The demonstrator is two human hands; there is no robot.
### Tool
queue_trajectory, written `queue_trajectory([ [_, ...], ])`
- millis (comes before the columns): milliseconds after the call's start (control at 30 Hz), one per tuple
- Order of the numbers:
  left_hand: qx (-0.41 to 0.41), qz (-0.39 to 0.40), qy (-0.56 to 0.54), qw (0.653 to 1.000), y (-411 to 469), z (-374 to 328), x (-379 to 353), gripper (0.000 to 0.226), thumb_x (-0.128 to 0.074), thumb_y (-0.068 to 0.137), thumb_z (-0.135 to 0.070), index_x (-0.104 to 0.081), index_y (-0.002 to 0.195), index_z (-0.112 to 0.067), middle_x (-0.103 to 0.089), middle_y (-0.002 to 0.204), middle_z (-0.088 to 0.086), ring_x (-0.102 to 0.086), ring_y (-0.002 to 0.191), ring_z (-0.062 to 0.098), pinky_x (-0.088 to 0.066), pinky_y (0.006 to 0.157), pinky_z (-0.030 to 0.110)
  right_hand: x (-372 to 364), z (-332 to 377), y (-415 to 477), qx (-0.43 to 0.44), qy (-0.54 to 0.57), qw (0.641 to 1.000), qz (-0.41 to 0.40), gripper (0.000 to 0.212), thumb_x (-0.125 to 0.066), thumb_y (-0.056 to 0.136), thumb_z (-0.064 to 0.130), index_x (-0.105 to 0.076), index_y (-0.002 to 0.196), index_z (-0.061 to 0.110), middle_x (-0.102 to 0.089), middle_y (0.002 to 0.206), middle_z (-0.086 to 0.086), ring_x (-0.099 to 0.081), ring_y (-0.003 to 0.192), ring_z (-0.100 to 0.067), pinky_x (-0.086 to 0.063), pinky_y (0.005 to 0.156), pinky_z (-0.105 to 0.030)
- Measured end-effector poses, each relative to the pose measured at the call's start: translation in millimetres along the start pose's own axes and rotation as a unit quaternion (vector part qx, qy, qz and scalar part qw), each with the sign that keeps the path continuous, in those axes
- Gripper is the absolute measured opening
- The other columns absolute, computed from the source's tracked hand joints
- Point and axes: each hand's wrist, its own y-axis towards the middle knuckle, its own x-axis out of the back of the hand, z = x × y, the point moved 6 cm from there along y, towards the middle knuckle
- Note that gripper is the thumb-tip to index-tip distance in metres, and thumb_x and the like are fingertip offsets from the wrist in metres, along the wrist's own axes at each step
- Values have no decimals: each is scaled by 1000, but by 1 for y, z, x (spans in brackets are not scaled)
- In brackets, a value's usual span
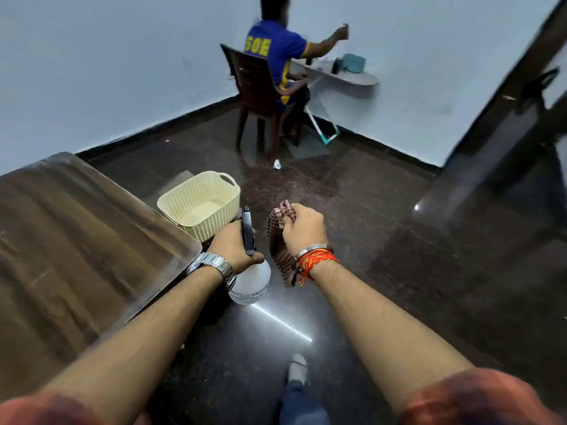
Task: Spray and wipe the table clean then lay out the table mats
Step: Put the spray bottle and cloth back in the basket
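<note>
A brown wooden table (70,240) with a glossy top fills the left side of the head view. My left hand (233,243) grips a white spray bottle (251,280) by its black trigger head, just off the table's right corner. My right hand (303,228) holds a bunched red-and-white checked cloth (277,237), which hangs down beside the bottle. Both hands are over the dark floor, side by side. No table mats are visible.
A cream plastic basket (201,202) sits just past the table's corner. Further back a person in a blue shirt (276,53) sits on a brown chair (254,90) at a small wall shelf (343,75). A dark door (503,124) stands at the right.
</note>
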Motion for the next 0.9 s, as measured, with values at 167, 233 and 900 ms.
queue_trajectory([
  [167,81,-34,-2,996,93,40,12,36,-86,60,-16,-62,84,-4,-69,82,13,-64,74,32,-45,59,36,-62,14,109,47,33,997,54,14,-54,88,14,-66,93,11,-68,90,-10,-62,89,-31,-50,75,-36],
  [233,128,-45,-10,991,129,61,19,40,-88,57,-22,-58,80,-11,-66,77,4,-61,72,26,-37,53,29,-88,23,149,66,29,993,94,14,-54,87,14,-66,93,10,-69,89,-11,-63,88,-31,-52,76,-38],
  [900,409,-204,-163,875,317,289,84,41,-84,61,-8,-60,94,-11,-72,83,8,-70,78,28,-58,74,36,-379,79,380,138,-43,937,317,30,-54,84,10,-68,110,14,-69,97,-15,-62,94,-34,-50,82,-35],
])
